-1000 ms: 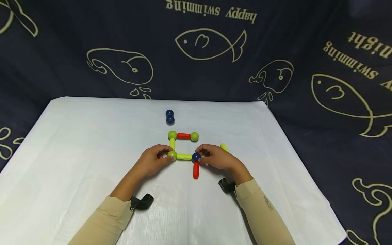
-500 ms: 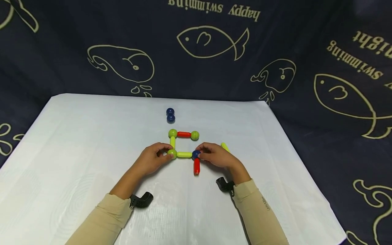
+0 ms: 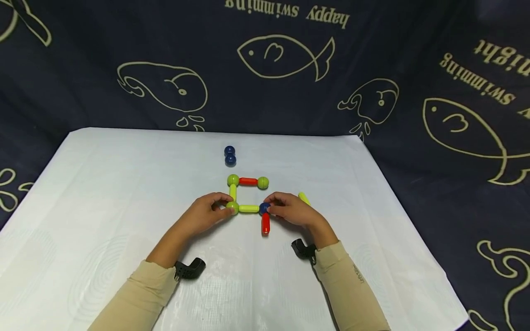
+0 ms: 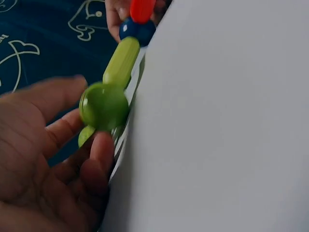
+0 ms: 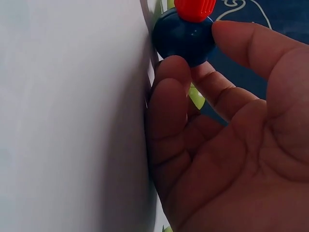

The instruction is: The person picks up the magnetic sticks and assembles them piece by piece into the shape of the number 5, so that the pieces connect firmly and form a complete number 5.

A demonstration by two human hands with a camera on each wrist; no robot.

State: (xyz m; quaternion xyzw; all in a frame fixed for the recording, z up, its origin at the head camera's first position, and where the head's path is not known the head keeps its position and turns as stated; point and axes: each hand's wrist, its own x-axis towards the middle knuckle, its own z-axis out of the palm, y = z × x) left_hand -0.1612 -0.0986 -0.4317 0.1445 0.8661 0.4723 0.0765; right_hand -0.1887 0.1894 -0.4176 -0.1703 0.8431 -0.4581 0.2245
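Note:
My left hand (image 3: 207,213) pinches a green ball (image 4: 104,106) at the near left corner of a ball-and-rod figure lying on the table. From that ball a yellow-green rod (image 3: 249,208) runs right to a blue ball (image 5: 183,36), which my right hand (image 3: 291,209) holds between thumb and fingers. A red rod (image 3: 265,224) sticks out from the blue ball toward me. Another yellow-green rod (image 3: 233,192) leads away from the left corner to a second green ball (image 3: 233,180). There a red rod (image 3: 248,181) joins it to a third green ball (image 3: 262,183).
Two blue balls (image 3: 230,156) stand touching, farther back on the white-covered table (image 3: 124,184). A loose yellow-green rod (image 3: 304,198) lies just beyond my right hand. Dark printed cloth (image 3: 290,105) hangs behind the table.
The near red rod has swung very slightly with the blue ball. Both hands keep their hold on the same balls; the small overall shift comes from the head view moving.

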